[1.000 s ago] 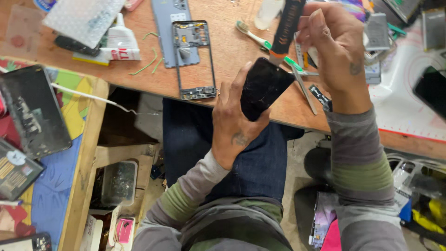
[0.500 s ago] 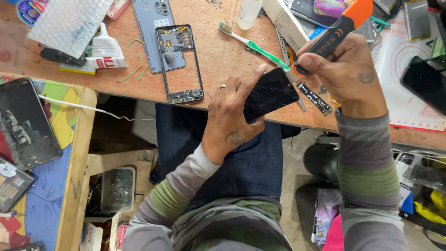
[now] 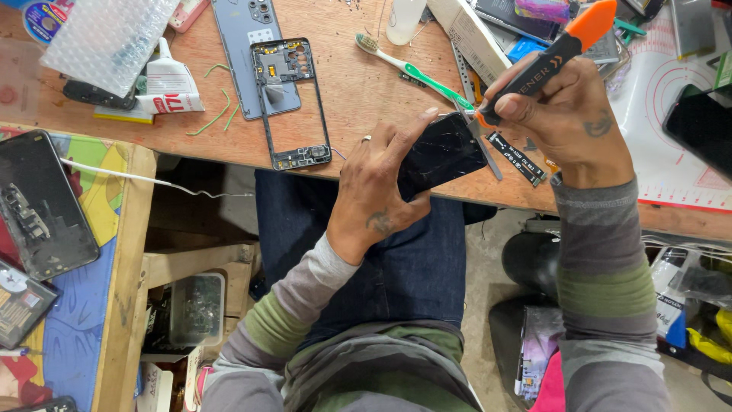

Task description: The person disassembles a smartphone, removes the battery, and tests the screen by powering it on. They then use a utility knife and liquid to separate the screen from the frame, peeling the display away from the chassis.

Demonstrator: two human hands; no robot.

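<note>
In the head view, the left hand (image 3: 377,202) sits at centre frame, its fingers curled around the lower left end of a dark phone screen (image 3: 441,156) with a cracked face, the index finger stretched along the screen's upper edge. The right hand (image 3: 563,122), at upper right, is closed tight around a black-handled tool with an orange end (image 3: 568,42); the tool's working tip meets the screen's upper right corner.

The screen lies just over the near edge of the wooden table (image 3: 358,84) — its long axis slants from lower left to upper right, the far end pointing toward the right hand. The tool runs on much the same slant, orange end toward the upper right corner of the frame.

At upper left a sheet of bubble wrap (image 3: 107,38) covers part of the table, and just beside it lies a white tube with a red-and-white label (image 3: 171,84). A grey-blue phone back cover (image 3: 255,46) lies top centre, with a bare black phone frame (image 3: 293,103) overlapping it, both with long axes near vertical in the frame. A green-and-white toothbrush (image 3: 415,69) slants right of them, and a white rectangular box (image 3: 469,30) stands near the top. At far right is a white mat with red grid lines (image 3: 656,99) — a dark phone (image 3: 705,126) rests on it. On the coloured side table at left lies another black phone (image 3: 42,202), face up.
</note>
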